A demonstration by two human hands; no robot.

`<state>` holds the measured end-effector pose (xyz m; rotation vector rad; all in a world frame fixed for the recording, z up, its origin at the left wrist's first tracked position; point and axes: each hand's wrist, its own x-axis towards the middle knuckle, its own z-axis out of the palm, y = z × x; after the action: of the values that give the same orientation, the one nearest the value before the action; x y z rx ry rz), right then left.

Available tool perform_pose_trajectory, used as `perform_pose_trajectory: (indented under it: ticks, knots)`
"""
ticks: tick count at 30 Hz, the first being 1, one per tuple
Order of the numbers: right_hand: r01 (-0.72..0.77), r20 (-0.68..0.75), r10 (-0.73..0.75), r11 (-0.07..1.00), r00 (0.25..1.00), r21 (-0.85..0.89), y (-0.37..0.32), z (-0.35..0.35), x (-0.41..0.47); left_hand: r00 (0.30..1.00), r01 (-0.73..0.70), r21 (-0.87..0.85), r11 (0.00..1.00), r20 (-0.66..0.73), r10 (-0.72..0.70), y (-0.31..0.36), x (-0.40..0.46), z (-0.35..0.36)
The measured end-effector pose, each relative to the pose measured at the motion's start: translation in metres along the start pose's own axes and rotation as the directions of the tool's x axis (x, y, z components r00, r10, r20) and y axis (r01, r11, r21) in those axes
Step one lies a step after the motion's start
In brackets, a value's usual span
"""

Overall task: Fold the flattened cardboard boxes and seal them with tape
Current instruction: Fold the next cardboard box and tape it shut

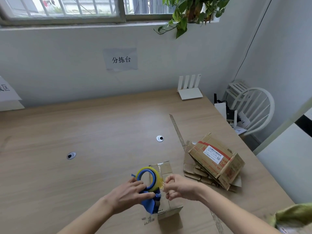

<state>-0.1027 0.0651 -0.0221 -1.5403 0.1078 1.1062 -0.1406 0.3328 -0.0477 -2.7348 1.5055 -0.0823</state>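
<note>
Taping: small cardboard box (166,188) at the bench's (84,132) near edge.
Left hand (130,194): grip curled round blue tape dispenser (149,191) above the box.
Right hand (179,187): grip pinching clear tape end (162,183).
Flattened boxes (212,162): stacked by right edge.

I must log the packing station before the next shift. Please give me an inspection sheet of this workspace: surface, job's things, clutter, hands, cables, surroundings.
Surface: wooden table, two round cable holes in it.
Job's things: small cardboard box under the hands; blue tape dispenser with a yellowish tape roll; pile of flattened boxes to the right, top one labelled.
Clutter: loose tape strip lying on the table; white router at the back.
Hands: left hand grips the dispenser; right hand pinches the tape end.
Cables: black cable running down the right wall.
Surroundings: window, potted plant, paper sign, white chair.
</note>
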Motion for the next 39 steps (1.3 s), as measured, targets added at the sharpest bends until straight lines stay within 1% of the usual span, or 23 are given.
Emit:
perform_pose_trajectory:
  ticks: [3,5,7,9,14,16,18,20,22,25,28,32,35,39]
  knots:
    - [0.084,-0.165,-0.118,0.977,0.979,-0.198,0.006,0.012,0.001,1.0,0.001,0.046,0.999,0.013,-0.002,-0.003,0.002,-0.002]
    - [0.126,-0.291,-0.22,0.943,0.931,-0.307,0.011,0.018,0.005,1.0,0.004,0.066,0.998,0.021,-0.006,-0.005,0.004,0.001]
    - [0.143,-0.405,-0.298,0.917,0.864,-0.371,0.014,0.023,0.006,1.0,0.021,0.08,0.997,0.021,-0.022,-0.007,0.008,0.003]
    - [0.149,-0.446,-0.331,0.907,0.832,-0.395,0.014,0.027,0.007,0.998,0.051,0.067,0.997,0.034,-0.053,-0.01,0.013,0.005]
    - [0.139,-0.395,-0.348,0.872,0.85,-0.469,0.021,0.034,0.006,0.979,0.199,-0.067,0.978,0.057,-0.196,-0.025,0.006,0.01]
    - [0.156,-0.384,-0.362,0.867,0.849,-0.473,0.019,0.03,0.006,0.979,0.204,-0.07,0.977,0.037,-0.202,-0.026,0.001,0.008]
    - [0.194,-0.391,-0.366,0.89,0.845,-0.414,0.015,0.024,0.008,0.979,0.202,-0.082,0.976,0.001,-0.202,-0.027,-0.001,0.004]
    - [0.237,-0.364,-0.38,0.894,0.85,-0.381,0.011,0.023,0.009,0.978,0.207,-0.092,0.974,-0.018,-0.21,-0.029,-0.003,0.001]
    - [0.243,-0.358,-0.415,0.866,0.836,-0.437,0.009,0.022,0.011,0.979,0.201,-0.085,0.976,-0.024,-0.204,-0.031,-0.005,-0.001]
    - [0.189,-0.379,-0.481,0.779,0.791,-0.597,0.005,0.019,0.013,0.984,0.174,-0.048,0.984,-0.026,-0.175,-0.028,-0.006,-0.002]
    - [0.167,-0.341,-0.495,0.727,0.799,-0.666,0.001,0.017,0.009,0.987,0.155,-0.042,0.987,-0.036,-0.157,-0.025,-0.006,-0.004]
    - [0.167,-0.291,-0.498,0.687,0.817,-0.707,-0.005,0.019,0.008,0.987,0.155,-0.046,0.987,-0.043,-0.157,-0.023,-0.002,-0.006]
    - [0.208,-0.281,-0.467,0.75,0.838,-0.628,-0.007,0.019,0.009,0.983,0.173,-0.056,0.983,-0.061,-0.176,-0.023,0.0,-0.005]
    - [0.201,-0.345,-0.378,0.869,0.859,-0.453,-0.013,0.012,0.007,0.967,0.21,-0.158,0.965,-0.115,-0.229,-0.025,0.002,-0.009]
